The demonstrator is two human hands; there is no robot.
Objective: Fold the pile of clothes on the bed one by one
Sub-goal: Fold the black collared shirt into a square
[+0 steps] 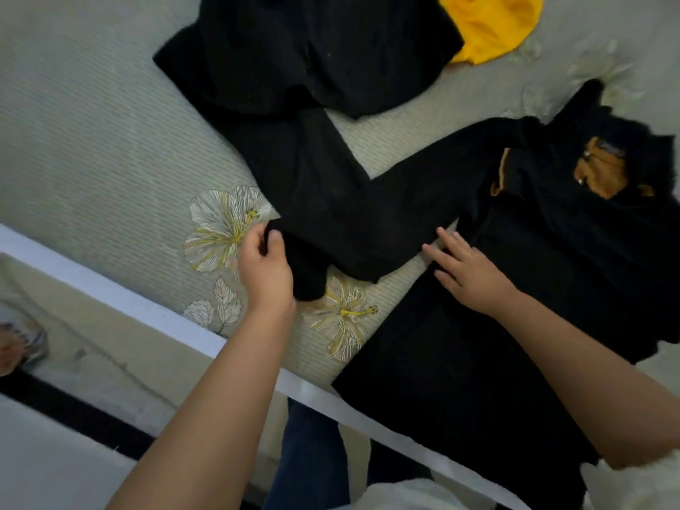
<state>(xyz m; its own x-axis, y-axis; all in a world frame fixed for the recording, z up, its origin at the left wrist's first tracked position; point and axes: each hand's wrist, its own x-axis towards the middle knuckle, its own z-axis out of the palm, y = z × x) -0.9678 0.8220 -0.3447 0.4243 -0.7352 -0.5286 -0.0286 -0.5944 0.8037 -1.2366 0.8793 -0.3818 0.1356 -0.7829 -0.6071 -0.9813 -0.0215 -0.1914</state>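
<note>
Two hands work one black garment (478, 325), a soft matte knit spread at right of frame. Your left hand (266, 268) pinches its long sleeve's cuff (305, 277) at centre; your right hand (467, 270) presses flat, fingers straight. Beyond, on the ribbed floral bedspread (110, 141), lie another black garment (312, 49) and crumpled yellow cloth (493, 23), top.

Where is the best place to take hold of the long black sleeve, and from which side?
Grip the long black sleeve at its cuff end, coming from the bed's near edge, as the left hand does. That end lies free on the floral bedsheet; the other end joins the garment.
</note>
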